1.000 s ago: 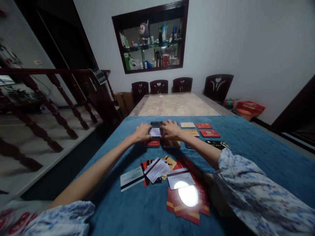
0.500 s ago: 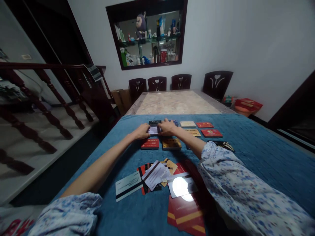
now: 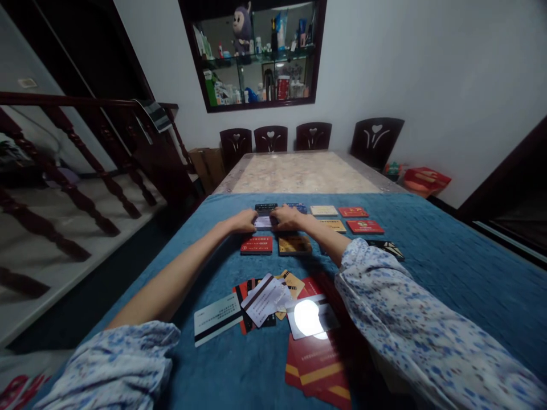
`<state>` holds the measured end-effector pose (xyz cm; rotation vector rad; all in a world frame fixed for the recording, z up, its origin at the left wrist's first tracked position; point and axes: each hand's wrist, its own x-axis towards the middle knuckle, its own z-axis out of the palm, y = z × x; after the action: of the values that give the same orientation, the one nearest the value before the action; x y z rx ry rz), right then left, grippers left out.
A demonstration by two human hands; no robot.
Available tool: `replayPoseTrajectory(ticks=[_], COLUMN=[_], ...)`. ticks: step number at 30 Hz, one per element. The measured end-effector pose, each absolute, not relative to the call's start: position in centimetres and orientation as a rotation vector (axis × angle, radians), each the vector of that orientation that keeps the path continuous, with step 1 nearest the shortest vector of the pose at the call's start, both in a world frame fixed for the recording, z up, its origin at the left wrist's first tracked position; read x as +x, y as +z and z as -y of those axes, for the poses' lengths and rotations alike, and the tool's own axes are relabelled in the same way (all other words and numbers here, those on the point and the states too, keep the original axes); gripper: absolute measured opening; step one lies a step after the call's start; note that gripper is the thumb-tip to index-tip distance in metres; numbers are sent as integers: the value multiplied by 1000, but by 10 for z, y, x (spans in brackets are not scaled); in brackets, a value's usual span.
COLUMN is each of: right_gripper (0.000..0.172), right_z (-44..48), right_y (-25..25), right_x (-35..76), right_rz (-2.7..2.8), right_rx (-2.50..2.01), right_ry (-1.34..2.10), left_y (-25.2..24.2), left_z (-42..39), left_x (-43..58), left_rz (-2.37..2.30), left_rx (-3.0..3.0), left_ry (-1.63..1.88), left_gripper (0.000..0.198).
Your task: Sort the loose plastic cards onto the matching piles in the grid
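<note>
Both hands are at a pale lilac card stack in the middle row on the blue cloth. My left hand grips its left edge and my right hand its right edge, fingers bent round it. Just behind lies a dark stack, with a blue one beside it, partly behind my right hand. Nearer me are a red stack and a gold stack. Loose overlapping cards, including a pale green card, a white card and red cards, lie closest to me.
To the right are a cream stack, two red stacks, a yellow stack and a black patterned stack. Dark chairs stand beyond the table. A stair railing runs along the left.
The whole view has shifted slightly, with the table and cards a little higher in the picture. Both hands remain at the lilac stack.
</note>
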<state>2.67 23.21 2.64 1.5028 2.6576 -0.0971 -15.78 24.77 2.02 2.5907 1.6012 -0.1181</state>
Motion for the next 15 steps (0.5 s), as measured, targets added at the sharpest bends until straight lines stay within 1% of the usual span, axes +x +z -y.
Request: replayPoseTrajectory(ticks=[8, 15], right_gripper=[38, 39], right_z=[-233, -229], right_y=[28, 32], right_x=[22, 24], right_rz=[-2629, -2661], right_rx=[1498, 1459], right_ry=[-52, 41], left_y=[20, 20], left_z=[-249, -242], left_x=[-158, -159], left_rz=[-1587, -1639], left_rx=[2571, 2589], left_ry=[-114, -40], left_gripper=[35, 37])
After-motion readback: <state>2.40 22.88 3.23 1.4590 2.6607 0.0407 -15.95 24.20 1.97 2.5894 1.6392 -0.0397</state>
